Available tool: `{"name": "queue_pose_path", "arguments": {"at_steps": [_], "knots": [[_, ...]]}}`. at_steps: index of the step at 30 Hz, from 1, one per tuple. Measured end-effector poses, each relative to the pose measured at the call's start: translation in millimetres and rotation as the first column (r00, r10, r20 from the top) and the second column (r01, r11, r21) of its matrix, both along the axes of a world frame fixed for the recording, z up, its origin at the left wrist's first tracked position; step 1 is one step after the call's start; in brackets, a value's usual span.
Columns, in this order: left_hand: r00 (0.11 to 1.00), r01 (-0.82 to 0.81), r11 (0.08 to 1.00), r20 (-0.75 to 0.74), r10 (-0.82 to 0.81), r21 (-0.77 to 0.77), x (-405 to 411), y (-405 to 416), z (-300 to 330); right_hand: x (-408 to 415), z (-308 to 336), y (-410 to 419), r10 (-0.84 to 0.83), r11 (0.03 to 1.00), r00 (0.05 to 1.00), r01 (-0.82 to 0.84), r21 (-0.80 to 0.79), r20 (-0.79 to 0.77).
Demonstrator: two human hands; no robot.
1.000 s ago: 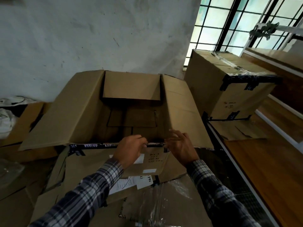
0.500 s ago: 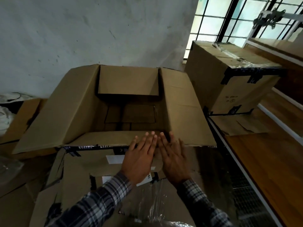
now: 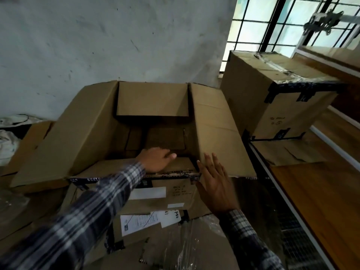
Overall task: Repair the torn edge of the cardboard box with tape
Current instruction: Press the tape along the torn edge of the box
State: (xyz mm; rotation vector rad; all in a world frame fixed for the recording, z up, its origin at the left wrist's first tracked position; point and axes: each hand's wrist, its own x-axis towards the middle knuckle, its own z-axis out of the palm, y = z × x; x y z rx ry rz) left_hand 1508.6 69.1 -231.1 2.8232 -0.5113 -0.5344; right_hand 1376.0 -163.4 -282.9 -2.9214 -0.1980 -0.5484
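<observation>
A large open cardboard box (image 3: 93, 133) fills the middle of the view, with its left, far and right flaps spread outward. Its near flap (image 3: 181, 165) is folded inward over the opening, and dark printed tape (image 3: 175, 174) with a ragged edge runs along the near fold. My left hand (image 3: 155, 159) lies palm down on that near flap, reaching over the edge into the box. My right hand (image 3: 216, 182) is flat with fingers spread against the box's near right corner, beside the right flap (image 3: 214, 123). Neither hand holds anything. No tape roll is visible.
A taped, closed cardboard box (image 3: 272, 94) stands at the right on flattened cardboard. A wooden surface with a white rail (image 3: 321, 201) runs along the right. Crumpled clear plastic (image 3: 187, 248) and paper labels (image 3: 140, 221) lie near me. A barred window (image 3: 272, 22) is at upper right.
Both hands were side by side flat on the near flap. Now my left hand has slid further into the box, and my right hand has moved right to the corner.
</observation>
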Motion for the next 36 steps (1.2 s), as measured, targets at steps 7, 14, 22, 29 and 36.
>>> {"name": "queue_pose_path", "arguments": {"at_steps": [7,14,22,29,36], "knots": [[0.958,-0.002,0.983,-0.283,0.055,0.185,58.8,-24.4,-24.6,-4.1,-19.0,-7.1,0.044,0.995,0.999,-0.044,0.091,0.007],[0.991,-0.054,0.998,-0.127,0.052,-0.012,81.9,-3.6,-5.3,-4.2,-22.7,-10.2,0.071,0.988,0.997,-0.075,0.135,0.033],[0.953,0.034,0.960,0.297,0.052,-0.279,66.7,19.9,115.0,-2.1,-21.3,-5.9,0.072,0.979,0.993,-0.088,0.182,0.089],[0.928,0.065,0.973,0.373,0.022,-0.220,46.0,19.9,153.3,-6.1,-20.3,-5.9,0.039,0.974,0.991,-0.066,0.218,0.126],[0.931,0.072,0.973,0.364,0.014,-0.221,36.3,18.0,150.9,-8.4,-11.7,-0.2,0.023,0.955,0.999,-0.036,0.294,0.047]]}}
